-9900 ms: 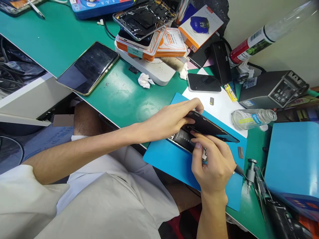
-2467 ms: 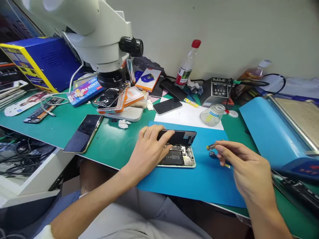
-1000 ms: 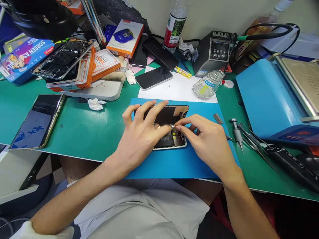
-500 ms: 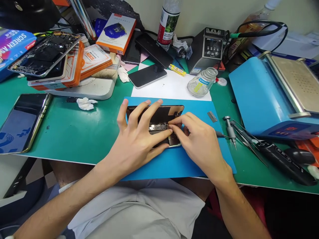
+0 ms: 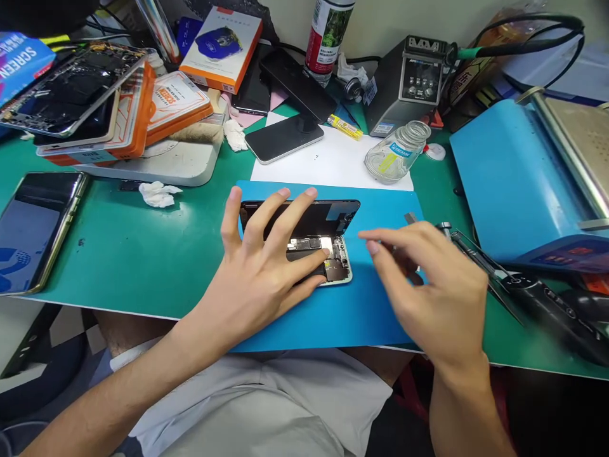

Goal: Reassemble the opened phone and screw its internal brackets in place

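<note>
An opened phone lies on a blue mat, its circuit boards showing. Its dark screen panel is folded back along the far side. My left hand presses on it: fingers spread over the screen panel, thumb on the phone body. My right hand hovers over the mat to the right of the phone, blurred, fingers loosely apart, with nothing visible in it. A small metal piece and a screwdriver lie just beyond its fingertips.
Tweezers and a black tool lie at the right beside a blue machine. Behind the mat are white paper with a black phone, a glass jar and a soldering station. At the left: another phone, orange boxes, a tissue.
My right hand has pulled away from the phone's boards and moved right over the mat. My left hand stays on the phone, and the boards are now uncovered.
</note>
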### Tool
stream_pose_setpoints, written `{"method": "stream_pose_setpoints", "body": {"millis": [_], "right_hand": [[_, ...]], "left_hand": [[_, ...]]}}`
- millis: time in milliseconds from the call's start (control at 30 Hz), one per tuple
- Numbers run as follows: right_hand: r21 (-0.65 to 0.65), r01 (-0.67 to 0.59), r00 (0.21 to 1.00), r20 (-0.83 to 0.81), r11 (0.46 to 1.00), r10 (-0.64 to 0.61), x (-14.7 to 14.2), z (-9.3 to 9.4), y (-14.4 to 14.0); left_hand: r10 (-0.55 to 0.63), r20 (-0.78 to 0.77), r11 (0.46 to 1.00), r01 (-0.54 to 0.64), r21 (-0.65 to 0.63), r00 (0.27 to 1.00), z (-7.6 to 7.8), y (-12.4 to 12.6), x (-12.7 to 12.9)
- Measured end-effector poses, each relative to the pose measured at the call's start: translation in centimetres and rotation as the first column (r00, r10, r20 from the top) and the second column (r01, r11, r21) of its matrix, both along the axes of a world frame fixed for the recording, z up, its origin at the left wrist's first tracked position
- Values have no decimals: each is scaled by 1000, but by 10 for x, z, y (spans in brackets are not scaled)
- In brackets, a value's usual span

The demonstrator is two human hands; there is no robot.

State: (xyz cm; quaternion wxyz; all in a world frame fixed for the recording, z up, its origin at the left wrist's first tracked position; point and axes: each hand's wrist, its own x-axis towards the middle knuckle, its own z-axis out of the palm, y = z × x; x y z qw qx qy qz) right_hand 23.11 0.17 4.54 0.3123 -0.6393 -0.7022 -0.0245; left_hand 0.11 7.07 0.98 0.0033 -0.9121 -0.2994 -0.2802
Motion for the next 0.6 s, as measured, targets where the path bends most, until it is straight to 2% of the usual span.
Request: {"method": "stream_pose_setpoints", "body": {"millis": [100, 233, 433, 600], "right_hand": [[-16, -77, 984, 161, 997, 79, -7, -9, -13], [-9, -87, 972, 217, 996, 87, -18, -22, -17], [-18, -98, 977, 190, 995, 100, -21, -27, -7], [-96, -125, 989, 65, 987, 132, -15, -26, -7]], "left_hand": [[5, 8, 1000, -5, 4, 1000, -1, -1, 1], [20, 20, 1000, -20, 0, 1000, -2, -1, 4], [41, 34, 999, -42, 9, 999, -1, -2, 7], [57, 30, 998, -57, 0, 998, -2, -5, 8]]}}
